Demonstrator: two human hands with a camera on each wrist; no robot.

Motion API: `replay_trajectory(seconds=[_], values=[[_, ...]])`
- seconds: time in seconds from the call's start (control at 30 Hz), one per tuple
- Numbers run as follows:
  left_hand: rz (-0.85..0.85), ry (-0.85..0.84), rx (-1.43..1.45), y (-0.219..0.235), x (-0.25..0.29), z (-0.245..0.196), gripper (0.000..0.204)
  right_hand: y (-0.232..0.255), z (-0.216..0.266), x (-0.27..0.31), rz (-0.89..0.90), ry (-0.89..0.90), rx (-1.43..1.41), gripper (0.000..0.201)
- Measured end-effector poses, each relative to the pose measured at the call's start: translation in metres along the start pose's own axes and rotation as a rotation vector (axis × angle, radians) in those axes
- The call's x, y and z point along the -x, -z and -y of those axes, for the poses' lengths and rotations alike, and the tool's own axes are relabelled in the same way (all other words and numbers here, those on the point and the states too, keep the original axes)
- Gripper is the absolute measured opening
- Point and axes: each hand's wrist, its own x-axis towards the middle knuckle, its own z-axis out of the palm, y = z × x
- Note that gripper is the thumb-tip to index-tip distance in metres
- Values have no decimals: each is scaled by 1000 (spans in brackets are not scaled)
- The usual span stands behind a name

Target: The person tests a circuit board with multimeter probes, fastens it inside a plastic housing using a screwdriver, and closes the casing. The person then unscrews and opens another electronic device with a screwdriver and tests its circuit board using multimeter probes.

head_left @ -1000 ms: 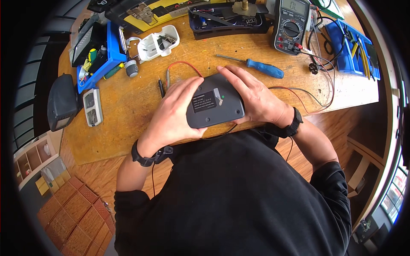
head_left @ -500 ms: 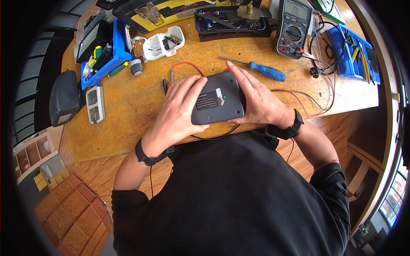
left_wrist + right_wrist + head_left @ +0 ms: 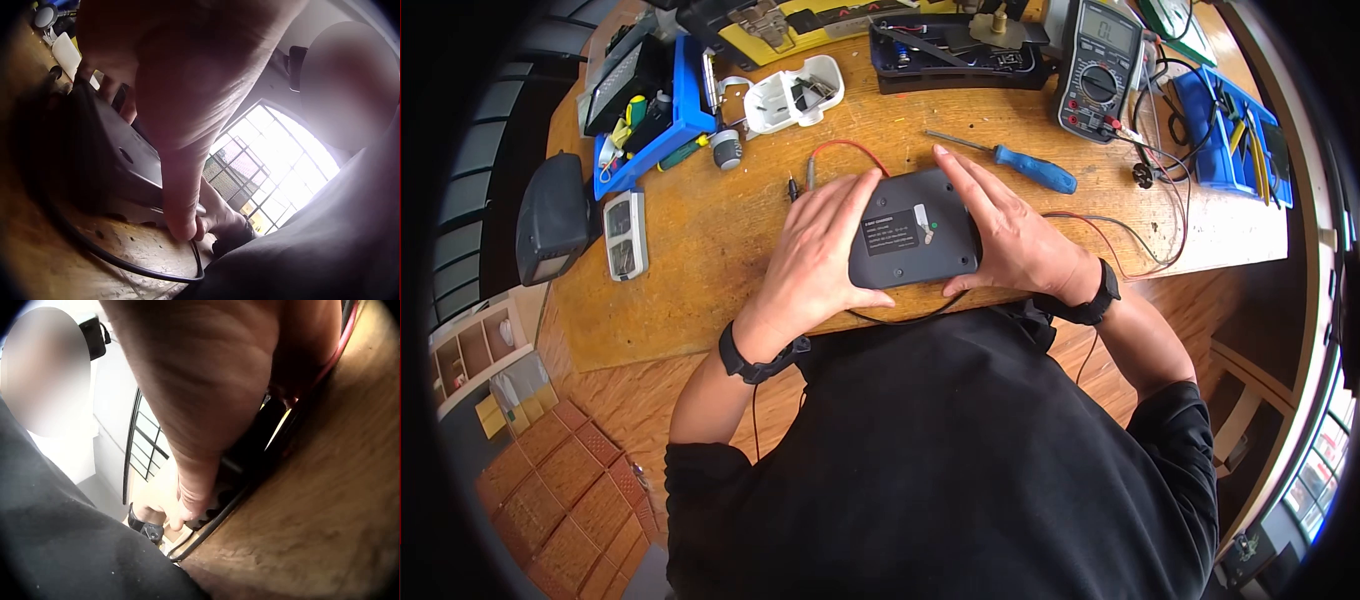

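Observation:
Between both hands is a dark grey charger (image 3: 911,262), its labelled underside facing up with a small pale sticker and screw holes. The left hand (image 3: 812,262) grips its left side, fingers over the far corner and thumb (image 3: 179,203) along the near edge. On the right side the right hand (image 3: 1022,240) grips it, fingers at the far right corner; its thumb (image 3: 195,484) lies at the near edge. A black cable (image 3: 134,269) loops below the charger, and a red lead (image 3: 850,143) curves out behind it.
A blue screwdriver (image 3: 1037,170) lies beyond the right hand, near a multimeter (image 3: 1097,72) and a blue tray (image 3: 1215,150) of tools. Further left are a white case (image 3: 772,105), a blue bin (image 3: 685,105) and a grey-white box (image 3: 626,235). Black probe (image 3: 793,188) lies by the left hand.
The head view has shifted slightly, so the bench items appear further right. Both hands keep their grip on the charger, which now sits a little more level in the picture.

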Motion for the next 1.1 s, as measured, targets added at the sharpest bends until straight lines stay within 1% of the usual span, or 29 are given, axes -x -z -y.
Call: replay_trajectory(seconds=[0.07,0.13,0.27,0.37,0.43,0.47,0.53,0.57,0.63,0.67,0.73,0.8,0.83,0.87,0.93,0.97,1.0,1.07,1.1], values=[[-5,-3,-20,2,2,0,123,0,1,-1,12,-2,-2,146],[17,23,135,6,0,2,121,0,3,-1,35,-85,-52,146],[25,14,178,6,-1,7,120,1,3,-2,57,-112,-71,145],[10,8,135,2,0,8,121,-2,6,-3,34,-87,-38,144],[-28,-26,64,-4,1,9,123,-4,6,-2,4,-90,4,146],[-31,-25,65,-7,3,9,123,-1,9,-1,7,-89,6,146],[-78,12,26,-11,7,10,128,11,18,0,31,-32,134,140],[-83,16,26,-12,7,11,128,20,22,0,36,-28,136,140],[-77,61,45,-13,10,11,130,41,28,0,11,-5,126,121],[-87,66,49,-14,10,12,130,48,27,0,-52,-46,191,97],[-98,47,16,-14,10,12,128,55,23,0,-115,-89,294,77],[-96,53,15,-14,9,11,126,59,-2,12,-129,-246,596,61],[-82,53,9,-15,8,10,125,60,-11,15,-144,-187,631,45],[-89,57,15,-16,8,10,125,61,-17,17,-138,-181,635,45],[-109,53,-4,-19,8,10,121,62,-23,19,-18,-312,596,37],[-114,56,3,-21,8,9,121,62,-21,18,-39,-282,608,29],[-141,44,7,-22,9,9,120,63,-16,16,-35,-276,614,29],[-175,37,6,-21,9,10,120,68,-4,10,-131,-303,523,26],[-167,39,19,-20,9,10,119,73,-1,6,-185,-197,525,25]])
